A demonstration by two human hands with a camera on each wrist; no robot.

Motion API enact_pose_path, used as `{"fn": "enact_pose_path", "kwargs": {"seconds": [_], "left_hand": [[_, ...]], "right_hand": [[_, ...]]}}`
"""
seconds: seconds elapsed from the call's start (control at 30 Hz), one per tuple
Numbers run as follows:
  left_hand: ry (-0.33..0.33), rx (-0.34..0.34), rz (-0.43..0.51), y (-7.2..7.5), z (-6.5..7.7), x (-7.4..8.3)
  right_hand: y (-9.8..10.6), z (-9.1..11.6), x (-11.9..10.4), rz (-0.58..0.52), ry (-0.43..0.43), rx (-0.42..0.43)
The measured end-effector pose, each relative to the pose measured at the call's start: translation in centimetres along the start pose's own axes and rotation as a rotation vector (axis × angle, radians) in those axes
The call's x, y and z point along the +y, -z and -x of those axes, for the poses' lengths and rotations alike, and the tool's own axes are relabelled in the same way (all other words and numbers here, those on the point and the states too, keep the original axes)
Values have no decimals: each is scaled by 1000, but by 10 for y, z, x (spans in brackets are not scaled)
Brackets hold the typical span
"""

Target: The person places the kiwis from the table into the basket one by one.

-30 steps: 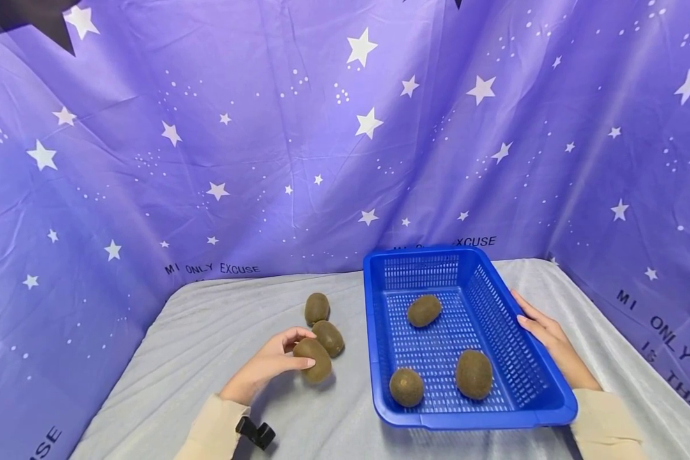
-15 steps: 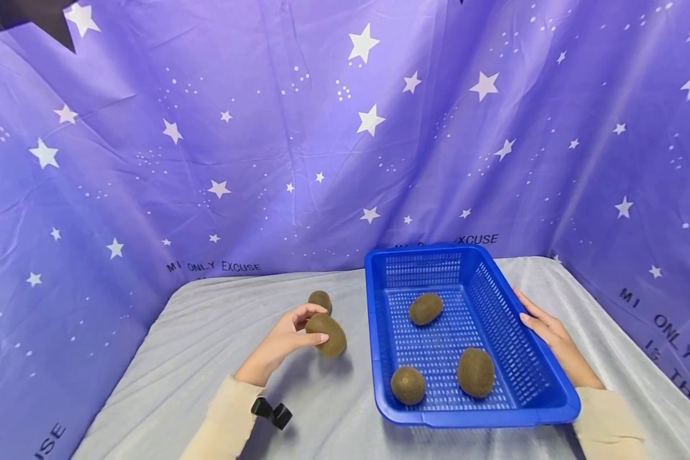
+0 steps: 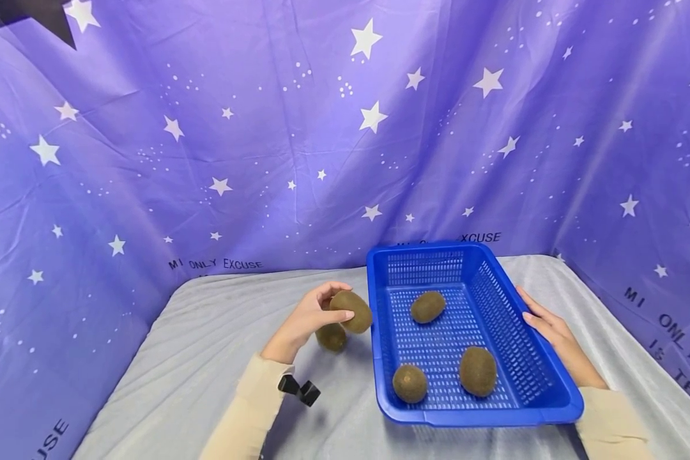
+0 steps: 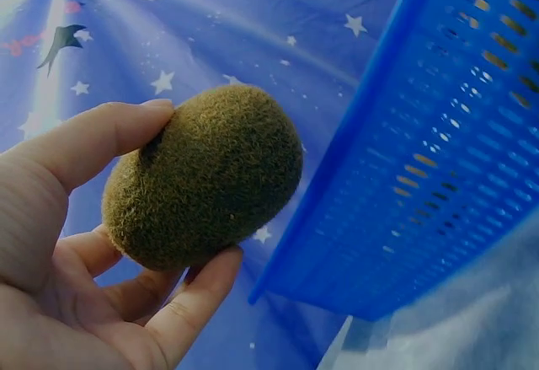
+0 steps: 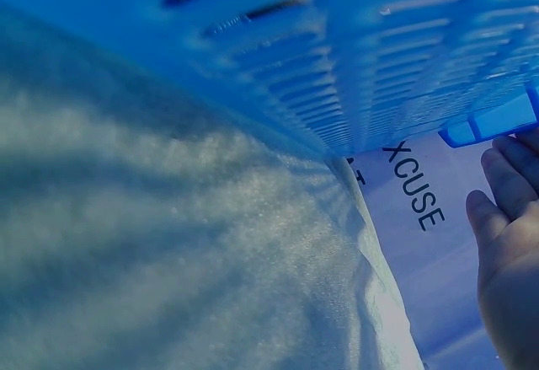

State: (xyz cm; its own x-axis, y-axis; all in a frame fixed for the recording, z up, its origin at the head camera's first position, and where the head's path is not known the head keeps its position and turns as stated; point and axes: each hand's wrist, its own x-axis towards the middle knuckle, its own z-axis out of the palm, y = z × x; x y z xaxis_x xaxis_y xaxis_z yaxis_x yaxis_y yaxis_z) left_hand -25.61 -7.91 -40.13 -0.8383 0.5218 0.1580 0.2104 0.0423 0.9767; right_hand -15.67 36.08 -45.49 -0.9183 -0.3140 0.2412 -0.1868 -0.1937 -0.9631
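Note:
My left hand (image 3: 313,313) holds a brown fuzzy kiwi (image 3: 353,313) between thumb and fingers, raised just outside the basket's left rim. The left wrist view shows this kiwi (image 4: 206,176) close up, beside the basket's blue mesh wall (image 4: 421,168). Another kiwi (image 3: 331,338) rests on the cloth, partly hidden by the held one. Three kiwis lie in the blue plastic basket (image 3: 462,418): one farther back (image 3: 428,307), one front left (image 3: 410,383), one front right (image 3: 478,372). My right hand (image 3: 560,338) grips the basket's right rim, thumb on top.
Pale grey cloth (image 3: 218,358) covers the table. A purple star-printed curtain (image 3: 299,128) hangs behind and at both sides, and the basket's far end stands close to it. A black strap piece (image 3: 299,390) is at my left wrist.
My left hand has carried the kiwi rightward and away from me, from beside the loose kiwis to the basket's left rim. One loose kiwi is now out of sight. My right hand stays on the basket.

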Motion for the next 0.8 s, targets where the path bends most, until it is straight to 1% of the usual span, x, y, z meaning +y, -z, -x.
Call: {"fn": "enact_pose_path", "kwargs": {"seconds": [0.2,0.27,0.33,0.43,0.53,0.7,0.8], "left_hand": [[3,4,-11,-9,-16,5],[4,6,-7,-12,-21,7],[7,10,8,-15,-26,9],[29,25,35,-19,-33,11],[47,39,55,-23,-38,13],[31,25,91,-32,-47,14],[49,20,113,-36,-53,14]], "right_hand": [[0,1,-1,42,-12,7],[0,1,0,38,-11,6],[0,1,1,23,-7,2],[0,1,1,-7,-8,-3],[0,1,1,-10,-13,2],[1,0,1,-6,-5,3],[1,0,1,-4,-7,3]]}}
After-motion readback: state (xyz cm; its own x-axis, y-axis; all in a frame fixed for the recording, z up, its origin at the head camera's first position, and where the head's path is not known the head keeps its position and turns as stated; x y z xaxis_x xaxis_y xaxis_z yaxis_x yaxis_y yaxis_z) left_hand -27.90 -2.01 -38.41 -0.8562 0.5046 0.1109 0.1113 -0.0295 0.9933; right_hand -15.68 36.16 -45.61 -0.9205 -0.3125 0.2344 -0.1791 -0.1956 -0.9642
